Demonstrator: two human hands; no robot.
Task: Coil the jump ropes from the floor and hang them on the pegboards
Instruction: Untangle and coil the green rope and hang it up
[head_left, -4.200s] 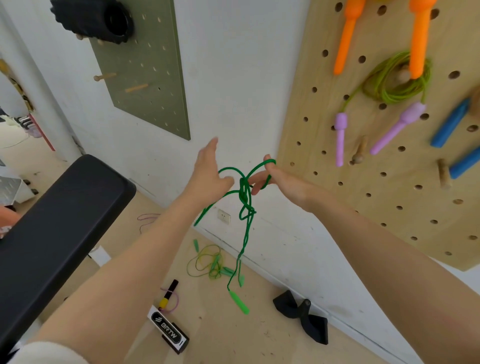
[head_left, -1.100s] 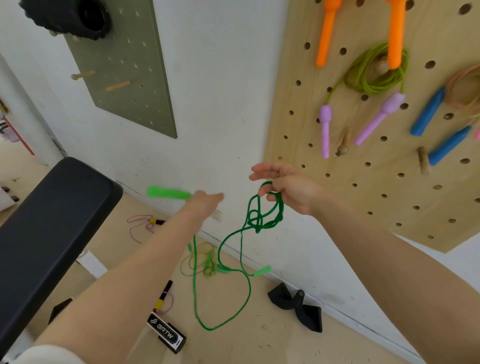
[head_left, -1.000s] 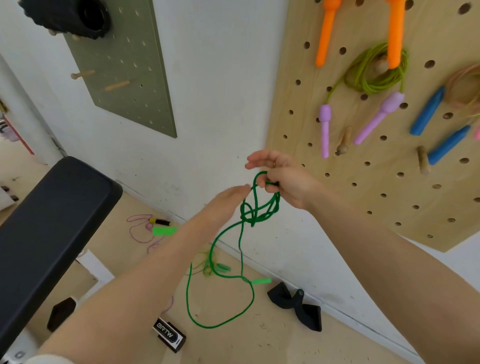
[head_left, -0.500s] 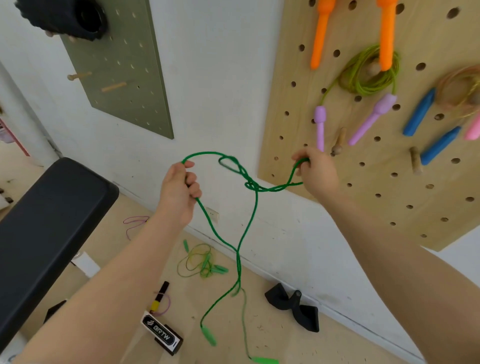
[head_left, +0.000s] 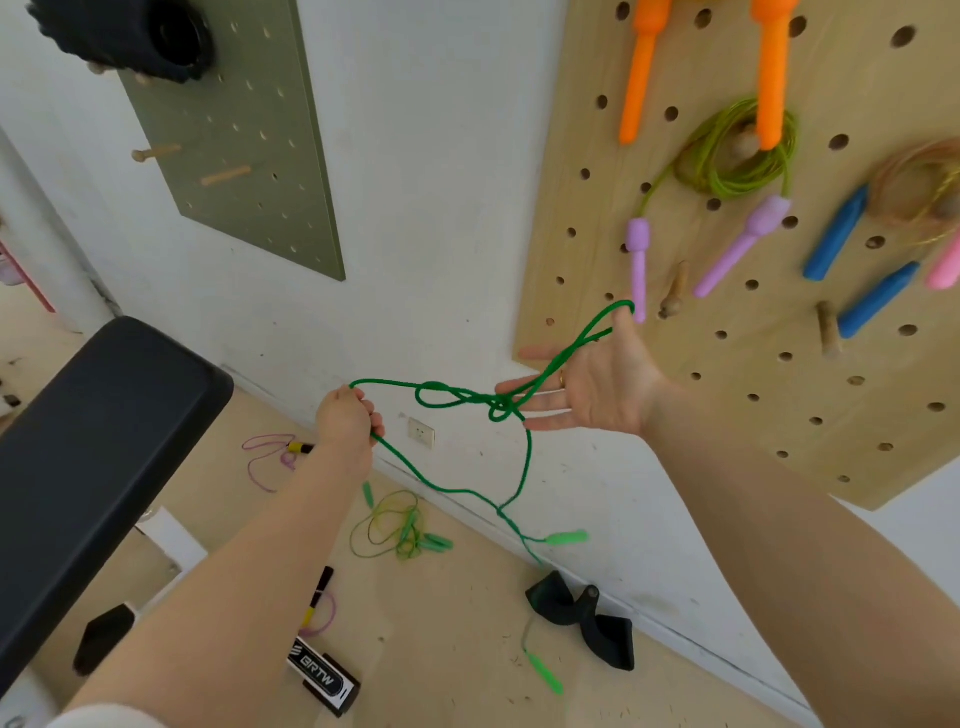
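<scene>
Head view: green jump rope (head_left: 470, 402), light, limp, tangle-prone. Left hand (head_left: 347, 422) fisted round one bight; right hand (head_left: 597, 387) spread flat, loop over thumb. Knot between hands; handles dangle below. Best gripped beside knot.

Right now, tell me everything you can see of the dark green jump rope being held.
The dark green jump rope is a thin cord, not yet coiled, with a loose tangle of loops at mid-air. The left hand grips one bend of it. Another loop is draped over the thumb of the right hand, whose palm is open with fingers straight. Two strands hang down toward the floor and end in light green handles, one blurred, the other lower.
</scene>
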